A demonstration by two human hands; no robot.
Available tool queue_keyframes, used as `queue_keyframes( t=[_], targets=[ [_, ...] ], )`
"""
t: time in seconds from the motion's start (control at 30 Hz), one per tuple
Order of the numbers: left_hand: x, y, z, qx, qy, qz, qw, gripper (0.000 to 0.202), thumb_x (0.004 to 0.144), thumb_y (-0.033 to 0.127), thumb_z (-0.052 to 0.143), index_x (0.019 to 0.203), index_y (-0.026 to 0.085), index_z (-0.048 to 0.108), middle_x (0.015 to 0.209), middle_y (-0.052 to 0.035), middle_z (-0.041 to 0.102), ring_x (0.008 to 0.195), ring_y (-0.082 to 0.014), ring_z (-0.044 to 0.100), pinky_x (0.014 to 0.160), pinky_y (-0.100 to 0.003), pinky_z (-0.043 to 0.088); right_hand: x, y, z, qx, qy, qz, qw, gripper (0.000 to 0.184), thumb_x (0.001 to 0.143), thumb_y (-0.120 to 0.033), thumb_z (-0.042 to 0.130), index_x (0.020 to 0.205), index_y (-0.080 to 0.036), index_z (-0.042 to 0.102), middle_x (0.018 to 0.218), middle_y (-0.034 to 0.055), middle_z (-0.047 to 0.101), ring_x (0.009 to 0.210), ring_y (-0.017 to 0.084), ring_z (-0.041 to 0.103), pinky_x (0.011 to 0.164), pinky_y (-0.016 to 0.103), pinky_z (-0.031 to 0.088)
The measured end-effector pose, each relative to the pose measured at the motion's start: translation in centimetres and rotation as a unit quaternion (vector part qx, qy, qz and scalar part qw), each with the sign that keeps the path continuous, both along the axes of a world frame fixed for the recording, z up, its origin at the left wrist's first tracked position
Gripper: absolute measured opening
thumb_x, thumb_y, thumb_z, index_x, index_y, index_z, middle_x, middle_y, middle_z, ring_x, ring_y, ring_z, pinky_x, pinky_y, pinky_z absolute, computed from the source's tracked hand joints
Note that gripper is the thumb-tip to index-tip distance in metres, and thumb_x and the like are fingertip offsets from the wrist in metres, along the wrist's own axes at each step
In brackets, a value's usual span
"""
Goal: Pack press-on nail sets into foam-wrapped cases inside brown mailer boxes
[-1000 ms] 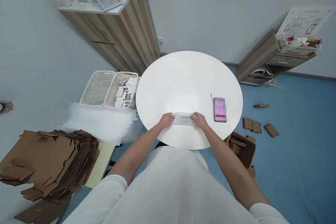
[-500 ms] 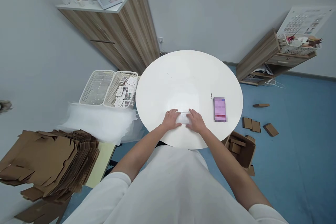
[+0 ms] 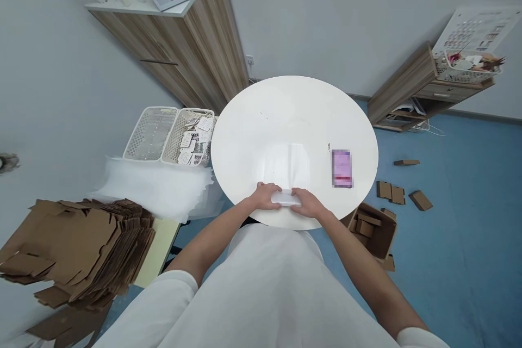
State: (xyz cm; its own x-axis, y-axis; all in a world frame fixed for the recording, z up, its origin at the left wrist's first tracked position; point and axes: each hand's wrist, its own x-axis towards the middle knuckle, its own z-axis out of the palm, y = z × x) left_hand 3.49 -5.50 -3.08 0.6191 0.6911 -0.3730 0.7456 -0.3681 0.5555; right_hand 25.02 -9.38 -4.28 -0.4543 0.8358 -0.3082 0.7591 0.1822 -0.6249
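A small, whitish translucent package (image 3: 286, 198), long and flat, lies crosswise near the front edge of the white oval table (image 3: 248, 119). My left hand (image 3: 265, 196) grips its left end, thumb on the near side and fingers on the far side. At the opposite end, my right hand (image 3: 306, 202) has closed round it in the same way. A thin see-through white sheet (image 3: 287, 166) stretches over the tabletop just beyond the package. Whether the sheet joins the package is hard to make out.
A blurred purple item (image 3: 342, 168) rests on the table's right side. Left of the table are a basket of clear boxes (image 3: 150, 133), a basket of cards (image 3: 191, 138), white sheets (image 3: 163, 185) and flat cardboard (image 3: 77, 250). Right, an open carton (image 3: 383, 234) stands on the floor.
Both hands have drawn the package a little toward my body. The fingers now curl more tightly about its ends, and more of the sheet shows beyond it.
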Motion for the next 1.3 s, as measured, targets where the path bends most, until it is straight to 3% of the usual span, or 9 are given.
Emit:
queue_keyframes(
  t=[0.13, 0.27, 0.47, 0.63, 0.83, 0.97, 1.1, 1.2, 1.3],
  targets=[
    [-0.1, 0.6, 0.5, -0.071, -0.013, 0.038, 0.997, 0.044, 0.071, 0.051, 0.050, 0.108, 0.028, 0.051, 0.109, -0.0018, 0.057, 0.099, -0.0227, 0.051, 0.089, -0.035, 0.027, 0.4, 0.4, 0.7, -0.005, 0.018, -0.032, 0.999, 0.036, 0.075, -0.040, 0.050, 0.106, -0.021, 0.050, 0.108, 0.0061, 0.056, 0.095, 0.018, 0.053, 0.077, 0.029, 0.041],
    [-0.8, 1.8, 0.5, -0.106, -0.058, 0.108, 0.987, 0.043, 0.075, 0.055, 0.042, 0.103, 0.025, 0.055, 0.106, -0.0023, 0.059, 0.093, -0.0197, 0.054, 0.077, -0.028, 0.038, 0.5, 1.9, 0.9, -0.026, 0.010, -0.083, 0.996, 0.034, 0.081, -0.045, 0.041, 0.102, -0.022, 0.055, 0.104, 0.0064, 0.057, 0.090, 0.018, 0.055, 0.074, 0.028, 0.041],
    [-2.1, 2.6, -0.8, -0.094, -0.097, 0.202, 0.970, 0.040, 0.066, 0.053, 0.054, 0.088, 0.020, 0.058, 0.086, -0.0023, 0.060, 0.076, -0.0169, 0.055, 0.063, -0.025, 0.041, 0.6, 4.1, 0.6, -0.067, 0.014, -0.147, 0.987, 0.037, 0.082, -0.048, 0.036, 0.098, -0.021, 0.057, 0.098, 0.0059, 0.061, 0.090, 0.019, 0.055, 0.073, 0.028, 0.040],
    [-2.6, 2.5, -2.3, -0.068, -0.072, 0.254, 0.962, 0.030, 0.071, 0.047, 0.048, 0.066, 0.018, 0.051, 0.063, 0.0012, 0.051, 0.058, -0.0121, 0.047, 0.053, -0.024, 0.035, 0.8, 5.0, 0.3, -0.101, 0.042, -0.191, 0.976, 0.037, 0.079, -0.049, 0.041, 0.101, -0.023, 0.054, 0.103, 0.0047, 0.060, 0.083, 0.018, 0.056, 0.070, 0.028, 0.041],
    [-2.3, 2.8, -3.0, -0.040, -0.054, 0.286, 0.956, 0.026, 0.071, 0.039, 0.051, 0.057, 0.019, 0.040, 0.057, 0.0030, 0.042, 0.054, -0.0110, 0.042, 0.050, -0.023, 0.030, 1.2, 5.4, -0.7, -0.089, 0.022, -0.255, 0.963, 0.027, 0.077, -0.034, 0.046, 0.100, -0.022, 0.053, 0.096, 0.0031, 0.061, 0.081, 0.016, 0.056, 0.068, 0.026, 0.042],
    [-2.2, 2.8, -3.1, -0.038, -0.010, 0.307, 0.951, 0.021, 0.072, 0.037, 0.052, 0.063, 0.019, 0.045, 0.059, 0.0021, 0.047, 0.057, -0.0125, 0.047, 0.051, -0.023, 0.032, 1.5, 5.3, -1.4, -0.070, -0.017, -0.307, 0.949, 0.031, 0.075, -0.025, 0.044, 0.104, -0.021, 0.052, 0.092, 0.0037, 0.060, 0.083, 0.017, 0.055, 0.070, 0.026, 0.042],
    [-2.1, 2.1, -2.6, 0.036, 0.022, 0.349, 0.936, 0.031, 0.073, 0.034, 0.052, 0.100, 0.019, 0.046, 0.089, -0.0053, 0.055, 0.080, -0.0181, 0.054, 0.064, -0.027, 0.040, 1.6, 3.9, -2.0, 0.006, -0.005, -0.372, 0.928, 0.044, 0.073, -0.024, 0.045, 0.116, -0.017, 0.044, 0.106, 0.0086, 0.053, 0.099, 0.020, 0.050, 0.084, 0.032, 0.039],
    [-1.2, 1.0, -1.9, 0.149, 0.022, 0.273, 0.950, 0.044, 0.075, 0.031, 0.051, 0.116, 0.019, 0.040, 0.114, -0.0104, 0.047, 0.104, -0.0236, 0.045, 0.082, -0.034, 0.038, 1.1, 1.8, -2.5, 0.031, 0.038, -0.441, 0.896, 0.057, 0.071, -0.030, 0.048, 0.124, -0.016, 0.034, 0.123, 0.0124, 0.040, 0.112, 0.023, 0.041, 0.093, 0.035, 0.035],
    [0.5, -0.1, -1.4, 0.189, -0.003, 0.118, 0.975, 0.044, 0.076, 0.032, 0.049, 0.119, 0.022, 0.040, 0.126, -0.0091, 0.040, 0.117, -0.0256, 0.035, 0.094, -0.038, 0.029, -0.1, -0.2, -2.9, -0.049, 0.104, -0.486, 0.866, 0.067, 0.070, -0.036, 0.050, 0.128, -0.016, 0.025, 0.126, 0.0141, 0.036, 0.111, 0.023, 0.044, 0.090, 0.034, 0.039]
  ],
)
